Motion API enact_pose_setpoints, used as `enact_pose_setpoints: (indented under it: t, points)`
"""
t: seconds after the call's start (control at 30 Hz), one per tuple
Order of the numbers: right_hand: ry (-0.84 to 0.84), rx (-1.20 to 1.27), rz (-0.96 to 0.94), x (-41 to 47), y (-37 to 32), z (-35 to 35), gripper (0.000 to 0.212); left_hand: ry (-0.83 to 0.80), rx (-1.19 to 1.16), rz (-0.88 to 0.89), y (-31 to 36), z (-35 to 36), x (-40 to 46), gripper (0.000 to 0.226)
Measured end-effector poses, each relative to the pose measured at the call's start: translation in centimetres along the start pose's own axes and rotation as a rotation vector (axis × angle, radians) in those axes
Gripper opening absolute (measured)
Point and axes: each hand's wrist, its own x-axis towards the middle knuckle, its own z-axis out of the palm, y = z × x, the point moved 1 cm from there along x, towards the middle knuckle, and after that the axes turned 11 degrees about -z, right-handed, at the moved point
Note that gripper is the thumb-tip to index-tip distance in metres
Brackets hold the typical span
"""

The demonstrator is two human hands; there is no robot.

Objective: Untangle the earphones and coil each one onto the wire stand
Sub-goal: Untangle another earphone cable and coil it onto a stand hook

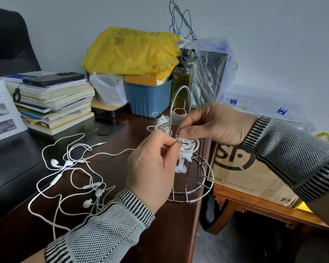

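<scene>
Left hand (150, 168), "SF" box (241, 168) beyond

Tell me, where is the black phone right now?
In the head view, the phone lies at far left on top of the book stack, left of the blue bin.

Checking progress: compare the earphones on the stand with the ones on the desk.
The earphones on the stand are wound into a tight bundle on a hook; the earphones on the desk sprawl in loose, crossing loops. The first hang off the desk, held by both hands; the second lie flat, untouched. Both are white and wired.
</scene>
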Motion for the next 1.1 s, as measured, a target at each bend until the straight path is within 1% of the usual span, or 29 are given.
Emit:
enact_pose_setpoints:
  t: [0.07, 0.2, 0.27, 0.33, 0.4, 0.47, 0.5, 0.57, 0.63, 0.67, 0.73, 0.8, 0.9, 1.1]
  points:
    - [0.014, -0.008, -0.001, -0.1, 0.1, 0.0, 0.03, 0.003, 0.015, 0.01, -0.1, 0.0, 0.0, 0.019]
    - [0.018, -0.07, -0.011, -0.3, 0.4, 0.0, 0.008, 0.001, 0.019, -0.001, 0.0, 0.0, 0.0, 0.01]
    - [0.019, -0.042, -0.013, -0.4, 0.3, 0.1, 0.005, 0.0, 0.016, -0.021, 0.0, 0.1, 0.0, 0.008]
    - [0.012, -0.024, -0.018, -0.7, 0.2, 0.0, 0.016, -0.003, 0.008, -0.032, 0.0, 0.0, 0.0, 0.008]
    - [-0.039, -0.017, -0.022, -1.3, -0.1, -0.3, 0.026, -0.009, 0.003, -0.032, 0.1, 0.1, 0.1, 0.007]
    - [-0.101, -0.046, -0.007, -2.0, -0.5, -0.5, 0.03, -0.009, -0.004, -0.039, 0.0, 0.1, 0.1, 0.007]
    - [-0.118, -0.104, 0.004, -2.3, -0.5, -0.4, 0.03, -0.007, -0.006, -0.044, -0.1, 0.2, 0.1, 0.007]
    - [-0.067, -0.302, -0.01, -2.7, -0.5, 0.2, 0.035, -0.004, -0.013, -0.048, -0.3, 0.3, 0.0, 0.01]
    - [0.062, -0.502, -0.077, -2.9, -0.4, 1.5, 0.052, -0.009, -0.028, -0.043, -0.4, 0.4, -0.1, 0.017]
    - [0.118, -0.581, -0.109, -3.0, -0.3, 2.1, 0.058, -0.01, -0.032, -0.041, -0.5, 0.4, -0.1, 0.02]
    - [0.209, -0.672, -0.173, -3.1, 0.1, 3.0, 0.057, -0.008, -0.034, -0.038, -0.6, 0.3, -0.1, 0.019]
    - [0.277, -0.701, -0.213, -3.3, 0.5, 3.4, 0.052, -0.006, -0.036, -0.032, -0.6, 0.3, -0.1, 0.017]
    - [0.327, -0.713, -0.252, -3.1, 0.7, 3.8, 0.048, -0.008, -0.022, -0.014, -0.5, 0.3, -0.2, 0.013]
    - [0.33, -0.645, -0.286, -3.0, 0.4, 3.5, 0.041, 0.012, 0.013, 0.017, -0.2, 0.1, 0.0, 0.016]
